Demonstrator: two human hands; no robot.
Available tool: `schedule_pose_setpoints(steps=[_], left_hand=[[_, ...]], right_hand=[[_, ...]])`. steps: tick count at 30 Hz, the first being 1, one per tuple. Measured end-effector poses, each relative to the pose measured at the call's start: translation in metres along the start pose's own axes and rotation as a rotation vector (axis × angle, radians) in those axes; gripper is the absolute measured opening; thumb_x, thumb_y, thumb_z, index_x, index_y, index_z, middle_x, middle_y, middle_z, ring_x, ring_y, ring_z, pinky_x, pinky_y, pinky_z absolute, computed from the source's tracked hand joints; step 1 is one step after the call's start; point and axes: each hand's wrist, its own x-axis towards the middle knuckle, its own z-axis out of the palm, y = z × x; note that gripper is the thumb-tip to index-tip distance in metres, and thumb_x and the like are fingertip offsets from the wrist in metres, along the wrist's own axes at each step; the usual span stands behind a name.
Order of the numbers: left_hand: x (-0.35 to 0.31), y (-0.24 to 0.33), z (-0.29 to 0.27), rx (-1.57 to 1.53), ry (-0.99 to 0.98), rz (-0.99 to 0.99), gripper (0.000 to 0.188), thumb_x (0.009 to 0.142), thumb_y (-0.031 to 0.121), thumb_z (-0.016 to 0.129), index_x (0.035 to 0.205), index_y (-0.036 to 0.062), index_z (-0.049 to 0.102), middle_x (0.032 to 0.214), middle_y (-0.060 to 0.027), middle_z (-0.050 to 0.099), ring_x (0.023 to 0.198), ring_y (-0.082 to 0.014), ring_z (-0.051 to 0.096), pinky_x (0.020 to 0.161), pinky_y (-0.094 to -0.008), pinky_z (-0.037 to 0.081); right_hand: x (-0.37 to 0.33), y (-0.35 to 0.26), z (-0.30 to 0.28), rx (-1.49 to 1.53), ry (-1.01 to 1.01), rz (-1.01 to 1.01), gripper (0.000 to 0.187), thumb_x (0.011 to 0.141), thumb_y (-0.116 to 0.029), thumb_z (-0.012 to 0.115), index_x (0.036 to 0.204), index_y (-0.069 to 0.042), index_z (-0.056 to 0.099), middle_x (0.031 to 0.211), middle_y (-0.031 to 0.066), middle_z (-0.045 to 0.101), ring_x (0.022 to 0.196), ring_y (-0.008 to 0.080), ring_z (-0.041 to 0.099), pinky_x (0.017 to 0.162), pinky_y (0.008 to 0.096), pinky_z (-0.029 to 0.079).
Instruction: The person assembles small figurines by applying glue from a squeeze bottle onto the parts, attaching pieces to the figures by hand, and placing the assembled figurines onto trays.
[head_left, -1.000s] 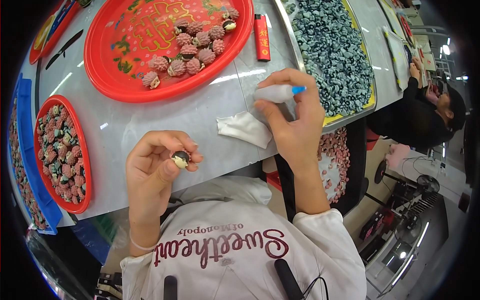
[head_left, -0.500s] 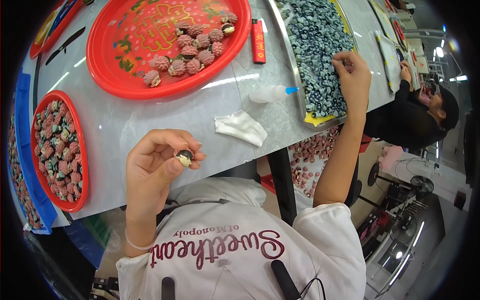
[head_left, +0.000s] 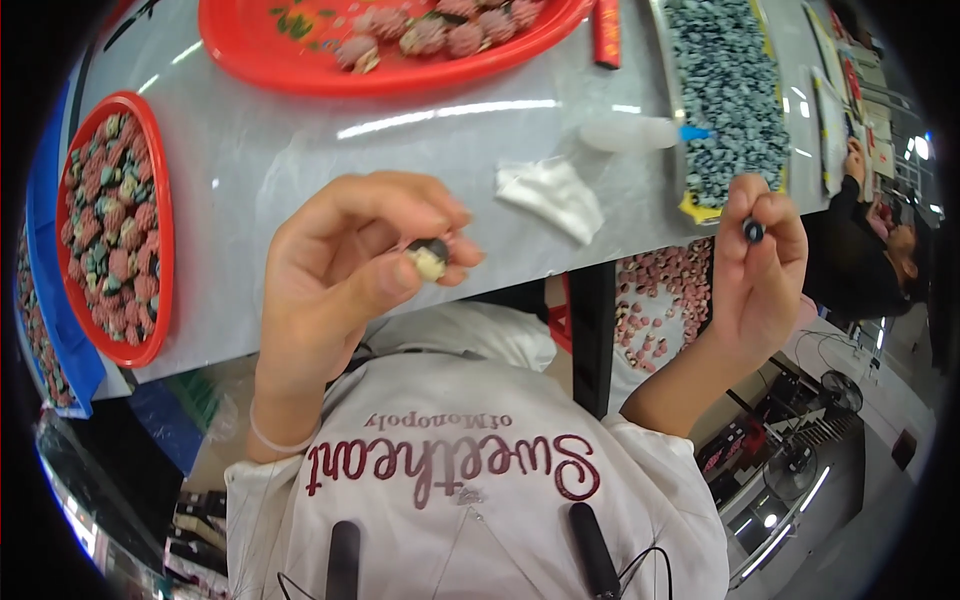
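Note:
My left hand (head_left: 340, 255) pinches a small figurine piece (head_left: 428, 260) with a dark band and a cream, lumpy front, between thumb and fingers over the table's near edge. Its pink back is mostly hidden by my fingers. At the right, my right hand (head_left: 762, 275) is raised with a tiny glossy black piece (head_left: 753, 231) gripped in its fingertips. Just beyond that hand lies a metal tray with a yellow lining (head_left: 700, 211), filled with many small dark, blue-grey pieces (head_left: 725, 90).
A red oval basin (head_left: 137, 105) of pink and green figurines stands left, beside a blue crate (head_left: 75, 360). A large red tray (head_left: 300, 78) holds pink figurines. A white cloth (head_left: 550, 195), blue-tipped bottle (head_left: 630, 134) and red lighter (head_left: 607, 35) lie on the table. Another person (head_left: 870, 240) sits right.
My right hand has come back from the dark pieces in the tray, now holding one black piece. My left hand has risen slightly and moved right with its figurine. The view has shifted.

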Motion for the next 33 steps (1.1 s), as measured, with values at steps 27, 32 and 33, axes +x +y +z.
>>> schedule_pose_setpoints(steps=[27,32,33], left_hand=[[-0.002,-0.003,-0.011,0.036,0.027,0.084,0.03,0.067,0.018,0.072,0.085,0.0003,0.056,0.076,-0.0058,0.054,0.074,-0.0133,0.056,0.069,-0.0235,0.046],[-0.005,0.004,-0.016,-0.023,0.03,0.014,0.034,0.065,0.012,0.072,0.09,-0.0013,0.054,0.087,-0.0096,0.054,0.078,-0.0165,0.056,0.068,-0.0262,0.045],[-0.004,0.009,-0.016,0.018,0.054,0.042,0.034,0.065,0.012,0.072,0.09,-0.0013,0.054,0.087,-0.0096,0.054,0.078,-0.0165,0.056,0.068,-0.0262,0.045]], right_hand=[[0.013,0.054,0.101,-0.699,-0.248,-0.59,0.022,0.062,0.004,0.069,0.08,0.003,0.056,0.077,0.0192,0.059,0.062,0.0172,0.059,0.05,0.0195,0.046],[0.013,0.052,0.11,-0.853,-0.297,-0.606,0.025,0.067,-0.017,0.068,0.083,-0.001,0.059,0.083,0.0165,0.057,0.069,0.0184,0.056,0.057,0.0256,0.045],[0.009,0.049,0.109,-0.936,-0.335,-0.596,0.038,0.069,-0.034,0.064,0.088,-0.001,0.059,0.089,0.0175,0.053,0.075,0.0198,0.052,0.058,0.0259,0.044]])
